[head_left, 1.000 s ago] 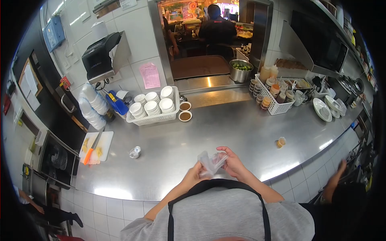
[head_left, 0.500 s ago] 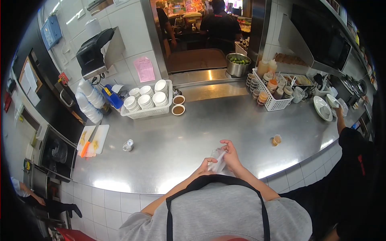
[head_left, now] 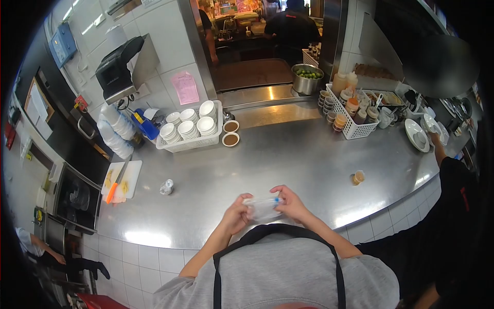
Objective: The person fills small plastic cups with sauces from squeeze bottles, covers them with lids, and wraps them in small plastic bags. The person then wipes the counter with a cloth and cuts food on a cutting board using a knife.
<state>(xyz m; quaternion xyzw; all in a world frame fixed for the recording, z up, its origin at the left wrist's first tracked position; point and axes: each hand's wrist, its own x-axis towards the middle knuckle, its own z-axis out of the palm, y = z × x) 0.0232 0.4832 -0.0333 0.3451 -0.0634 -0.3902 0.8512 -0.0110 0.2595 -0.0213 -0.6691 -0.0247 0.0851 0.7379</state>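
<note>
Between my two hands a clear plastic bag (head_left: 263, 210) is stretched out over the near edge of the steel counter (head_left: 226, 172). My left hand (head_left: 235, 213) pinches its left end. Fingers and thumb of my right hand (head_left: 290, 204) are closed on the right end, beside a small blue patch. To the left on the counter stands a small clear and silvery item (head_left: 166, 187), whose kind I cannot make out. A small lidded cup of brown sauce (head_left: 358, 177) sits to the right.
At the left lies a cutting board (head_left: 134, 172) with an orange-handled knife (head_left: 112, 190). A white basket (head_left: 190, 144) holds stacked bowls; two sauce bowls (head_left: 230, 139) stand beside it. Another basket (head_left: 355, 131) contains bottles. A co-worker's arm (head_left: 440, 152) reaches to plates (head_left: 417, 136) at the right.
My hands have moved apart, the left one leftward, and the bag is now spread flat between them instead of bunched. The co-worker at the right has shifted a hand slightly at the plates.
</note>
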